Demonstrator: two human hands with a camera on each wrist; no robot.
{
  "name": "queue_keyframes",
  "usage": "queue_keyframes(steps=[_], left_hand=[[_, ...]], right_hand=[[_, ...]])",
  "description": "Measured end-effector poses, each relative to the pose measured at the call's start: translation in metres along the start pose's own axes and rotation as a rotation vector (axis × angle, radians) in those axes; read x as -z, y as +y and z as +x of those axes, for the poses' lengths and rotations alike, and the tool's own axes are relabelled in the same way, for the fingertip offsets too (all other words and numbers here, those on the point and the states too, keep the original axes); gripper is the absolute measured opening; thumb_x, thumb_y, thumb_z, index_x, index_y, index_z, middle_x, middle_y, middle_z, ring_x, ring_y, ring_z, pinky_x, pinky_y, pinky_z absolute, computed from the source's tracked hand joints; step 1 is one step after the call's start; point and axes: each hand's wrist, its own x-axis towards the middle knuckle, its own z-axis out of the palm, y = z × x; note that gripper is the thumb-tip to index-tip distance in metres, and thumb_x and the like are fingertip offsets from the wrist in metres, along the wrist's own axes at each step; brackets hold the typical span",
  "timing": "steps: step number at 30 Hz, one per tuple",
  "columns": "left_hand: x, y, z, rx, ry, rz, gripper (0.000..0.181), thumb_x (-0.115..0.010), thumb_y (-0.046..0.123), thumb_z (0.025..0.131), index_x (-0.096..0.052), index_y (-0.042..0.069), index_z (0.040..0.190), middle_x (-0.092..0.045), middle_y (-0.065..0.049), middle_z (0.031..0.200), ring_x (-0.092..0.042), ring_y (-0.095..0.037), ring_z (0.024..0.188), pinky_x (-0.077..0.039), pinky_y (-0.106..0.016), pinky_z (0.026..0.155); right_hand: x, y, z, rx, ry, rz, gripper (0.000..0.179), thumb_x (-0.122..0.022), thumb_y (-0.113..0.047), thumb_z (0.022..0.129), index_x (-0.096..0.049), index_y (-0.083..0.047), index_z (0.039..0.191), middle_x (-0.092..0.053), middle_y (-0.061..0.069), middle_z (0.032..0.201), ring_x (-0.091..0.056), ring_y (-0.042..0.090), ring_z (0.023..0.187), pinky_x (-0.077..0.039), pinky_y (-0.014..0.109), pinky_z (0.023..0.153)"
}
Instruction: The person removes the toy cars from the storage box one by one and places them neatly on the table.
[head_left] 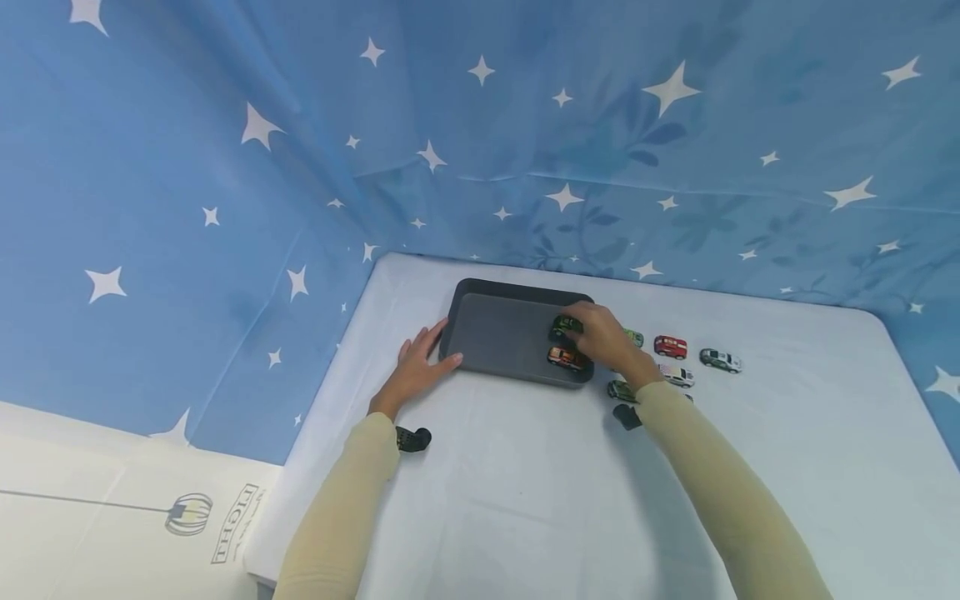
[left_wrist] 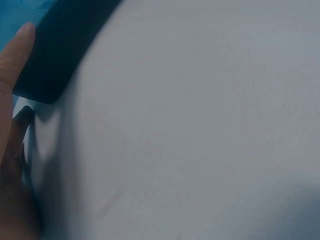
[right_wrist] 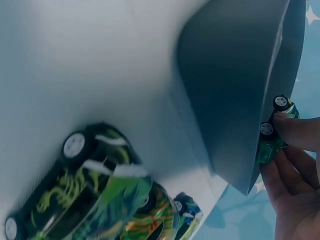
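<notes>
My right hand [head_left: 600, 337] pinches a small green toy car [head_left: 562, 326] between thumb and fingers, inside the right end of a dark grey tray [head_left: 498, 333]. In the right wrist view, the car's white-hubbed wheels show beside the thumb, and the tray wall [right_wrist: 230, 85] stands in front. Just below the held car, an orange toy car [head_left: 564, 358] lies in the tray. My left hand [head_left: 415, 372] is at the tray's left end, thumb and fingers extended along the rim. The left wrist view shows its thumb [left_wrist: 17, 52] against the dark tray side.
Right of the tray, several toy cars stand on the white table: a red one [head_left: 670, 347], a silver one [head_left: 720, 360], a white one [head_left: 677, 376] and a green one [head_left: 621, 391], some partly behind my right arm. A blue starry curtain [head_left: 480, 150] borders the table.
</notes>
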Motion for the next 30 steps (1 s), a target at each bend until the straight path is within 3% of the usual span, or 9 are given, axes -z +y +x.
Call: queue_keyframes(steps=[11, 20, 30], left_hand=[[0.002, 0.001, -0.003, -0.001, -0.003, -0.001, 0.086, -0.063, 0.061, 0.104, -0.018, 0.037, 0.174, -0.014, -0.005, 0.179, 0.001, -0.03, 0.165, -0.001, -0.061, 0.129], [0.0, -0.001, -0.002, 0.01, -0.001, -0.019, 0.087, -0.063, 0.063, 0.103, -0.018, 0.038, 0.173, -0.011, -0.008, 0.179, 0.006, -0.037, 0.164, -0.005, -0.069, 0.127], [0.0, -0.001, 0.0, -0.008, 0.004, -0.044, 0.089, -0.064, 0.065, 0.1, -0.021, 0.036, 0.173, -0.011, -0.011, 0.179, 0.005, -0.039, 0.163, -0.005, -0.071, 0.126]], right_hand=[[0.017, 0.006, -0.012, 0.003, 0.018, 0.01, 0.037, -0.077, 0.008, 0.094, -0.07, 0.009, 0.131, -0.07, 0.024, 0.123, -0.067, 0.042, 0.118, -0.055, 0.058, 0.102], [0.032, 0.007, -0.023, -0.005, 0.04, -0.005, 0.038, -0.078, 0.011, 0.093, -0.071, 0.007, 0.13, -0.07, 0.023, 0.123, -0.068, 0.042, 0.117, -0.057, 0.058, 0.098], [0.052, 0.026, -0.052, -0.021, 0.063, -0.031, 0.034, -0.076, 0.013, 0.093, -0.071, 0.008, 0.126, -0.071, 0.025, 0.121, -0.068, 0.044, 0.115, -0.056, 0.06, 0.099]])
